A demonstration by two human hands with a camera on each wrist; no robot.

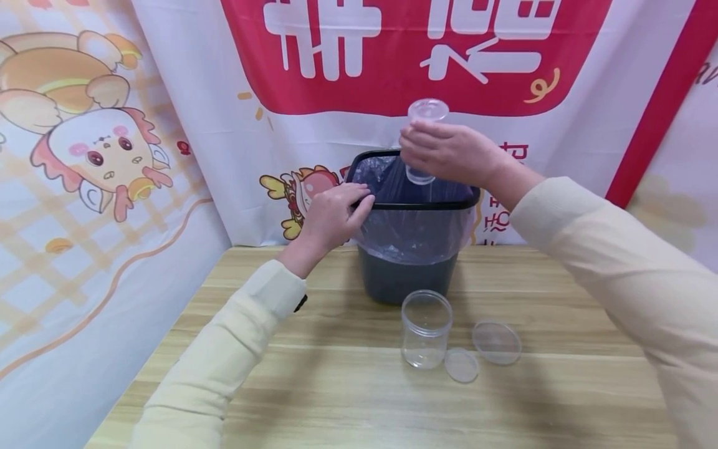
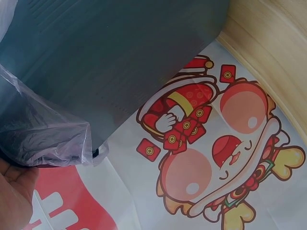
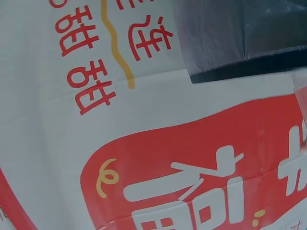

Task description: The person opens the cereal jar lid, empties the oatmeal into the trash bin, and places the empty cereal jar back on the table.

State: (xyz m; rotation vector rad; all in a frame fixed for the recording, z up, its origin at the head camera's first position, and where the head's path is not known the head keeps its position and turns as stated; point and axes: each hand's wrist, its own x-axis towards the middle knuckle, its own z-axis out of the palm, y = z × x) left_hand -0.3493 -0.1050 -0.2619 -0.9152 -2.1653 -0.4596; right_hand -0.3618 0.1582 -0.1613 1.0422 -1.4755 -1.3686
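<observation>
A dark bin (image 1: pixel 406 274) lined with a clear plastic bag (image 1: pixel 415 234) stands at the back of the table. My left hand (image 1: pixel 332 215) holds the bin's black rim at its left corner; part of that hand (image 2: pixel 17 199) also shows in the left wrist view. Above the bin's opening, my right hand (image 1: pixel 449 153) grips a clear plastic jar (image 1: pixel 429 109), whose middle is hidden by the fingers. Another clear jar (image 1: pixel 426 333) stands in front of the bin, its top uncovered. Beside it lie a small round clear lid (image 1: pixel 462 365) and a larger one (image 1: pixel 497 342).
The wooden table (image 1: pixel 336 386) meets a printed red and white cloth (image 1: pixel 314 131) behind the bin. A second cartoon-printed cloth (image 1: pixel 84 249) hangs along the left side. A small black object (image 1: pixel 301 303) shows beside the left cuff.
</observation>
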